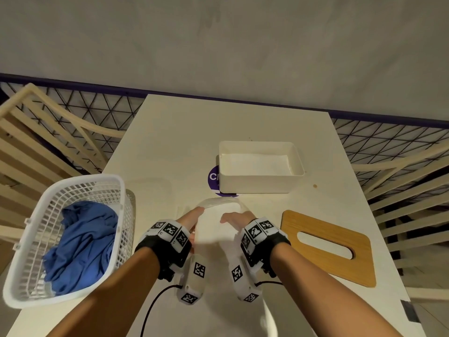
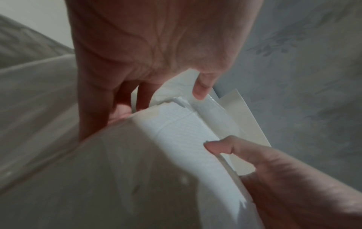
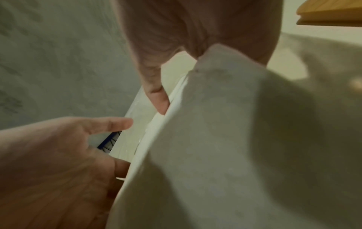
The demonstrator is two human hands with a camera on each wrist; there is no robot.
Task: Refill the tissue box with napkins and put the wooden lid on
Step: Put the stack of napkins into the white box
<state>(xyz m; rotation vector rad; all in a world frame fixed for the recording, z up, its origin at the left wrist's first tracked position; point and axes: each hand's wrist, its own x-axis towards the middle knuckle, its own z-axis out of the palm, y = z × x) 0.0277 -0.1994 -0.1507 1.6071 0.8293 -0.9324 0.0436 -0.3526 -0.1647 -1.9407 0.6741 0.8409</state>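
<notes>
Holding a white napkin pack [image 1: 218, 229] between them, the left hand [image 1: 192, 220] and right hand [image 1: 237, 218] hovered above the table [image 1: 170, 132], near its front edge. The pack bowed upward in a clear wrapper, its embossed white paper showing through in the left wrist view. The left hand's fingers [image 2: 201, 86] were curled and pinching the wrapper's edge; the right hand's thumb [image 3: 158, 99] pressed on the pack, with the rest of its fingers hidden behind it. Farther back stood the white tissue box [image 1: 260, 166], open, with a layer of white napkins inside. A wooden lid [image 1: 328, 246] with an oval slot lay flat to the right, apart from the box. At the left, a white basket [image 1: 36, 239] held crumpled blue cloth [image 1: 82, 246].
</notes>
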